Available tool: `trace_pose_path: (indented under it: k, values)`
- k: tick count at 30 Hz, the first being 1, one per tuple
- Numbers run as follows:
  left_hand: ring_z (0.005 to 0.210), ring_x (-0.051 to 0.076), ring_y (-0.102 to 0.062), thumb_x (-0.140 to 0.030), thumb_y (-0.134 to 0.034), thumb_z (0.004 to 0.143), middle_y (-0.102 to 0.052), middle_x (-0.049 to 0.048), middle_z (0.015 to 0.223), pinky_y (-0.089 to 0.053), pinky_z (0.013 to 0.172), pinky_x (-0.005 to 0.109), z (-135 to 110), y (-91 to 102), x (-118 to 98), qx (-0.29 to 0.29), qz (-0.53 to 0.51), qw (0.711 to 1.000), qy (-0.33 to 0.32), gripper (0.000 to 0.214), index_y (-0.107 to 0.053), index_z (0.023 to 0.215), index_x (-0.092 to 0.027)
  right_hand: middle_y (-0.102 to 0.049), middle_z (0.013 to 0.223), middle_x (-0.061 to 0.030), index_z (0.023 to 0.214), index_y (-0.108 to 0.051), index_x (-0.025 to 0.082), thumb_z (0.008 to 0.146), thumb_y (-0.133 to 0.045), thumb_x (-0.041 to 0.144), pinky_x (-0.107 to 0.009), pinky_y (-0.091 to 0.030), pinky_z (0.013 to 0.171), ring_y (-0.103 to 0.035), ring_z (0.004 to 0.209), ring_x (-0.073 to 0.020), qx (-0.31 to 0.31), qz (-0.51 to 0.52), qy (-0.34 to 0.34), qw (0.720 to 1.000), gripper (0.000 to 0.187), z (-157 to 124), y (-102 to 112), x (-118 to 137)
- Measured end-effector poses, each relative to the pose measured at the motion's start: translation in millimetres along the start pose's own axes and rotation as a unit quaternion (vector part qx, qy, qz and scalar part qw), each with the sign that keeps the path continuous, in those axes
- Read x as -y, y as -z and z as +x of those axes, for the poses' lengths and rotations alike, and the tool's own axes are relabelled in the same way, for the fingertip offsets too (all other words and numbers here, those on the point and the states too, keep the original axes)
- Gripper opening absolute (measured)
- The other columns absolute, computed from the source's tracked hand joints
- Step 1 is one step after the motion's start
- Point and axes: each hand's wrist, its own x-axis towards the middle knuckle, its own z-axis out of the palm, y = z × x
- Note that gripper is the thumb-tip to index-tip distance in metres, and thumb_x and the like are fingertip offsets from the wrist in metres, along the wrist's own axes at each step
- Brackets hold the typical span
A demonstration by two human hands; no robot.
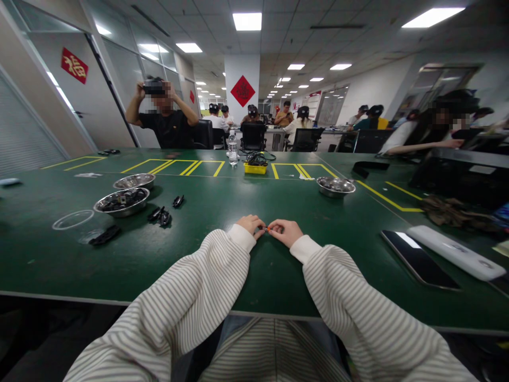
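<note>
Both my hands rest on the green table (222, 207) in front of me, fingertips meeting. My left hand (250, 224) and my right hand (287, 232) are both closed in a pinch on one tiny part (268, 229) that shows an orange tip and a dark end. It is too small to name. Striped sleeves cover both my arms. To the left lie several small black clips (164, 216) and a steel bowl (121, 201) holding dark parts.
A second steel bowl (134, 182) stands behind the first, a third bowl (335, 186) at the right. A phone (418, 258) and a white case (455, 252) lie at the right. A water bottle (233, 148) and yellow tray (255, 168) stand far off. People sit beyond.
</note>
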Motion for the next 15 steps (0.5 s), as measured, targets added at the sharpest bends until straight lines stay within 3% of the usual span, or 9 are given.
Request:
trace_pose_path:
  k: [7, 15]
  values:
    - [0.074, 0.014, -0.046, -0.031, -0.043, 0.074, -0.054, 0.0020, 0.080, -0.035, 0.065, 0.027, -0.8, 0.4, 0.7, -0.035, 0.007, 0.999, 0.019, 0.018, -0.054, 0.082, -0.019, -0.055, 0.053, 0.0000, 0.070, -0.060, 0.013, 0.063, -0.053, 0.028, -0.018, -0.038, 0.046, -0.045, 0.045, -0.0066, -0.026, -0.006, -0.017, 1.000, 0.017, 0.7, 1.0, -1.6]
    - [0.073, 0.012, -0.047, -0.030, -0.044, 0.073, -0.053, 0.0023, 0.081, -0.035, 0.065, 0.026, 1.3, -4.5, 3.4, -0.010, -0.013, 1.000, -0.018, 0.018, -0.053, 0.083, -0.018, -0.056, 0.055, -0.0003, 0.071, -0.060, 0.014, 0.064, -0.053, 0.027, -0.018, -0.039, 0.049, -0.047, 0.048, -0.0071, -0.018, 0.002, -0.001, 1.000, 0.017, -0.1, 1.3, 0.7]
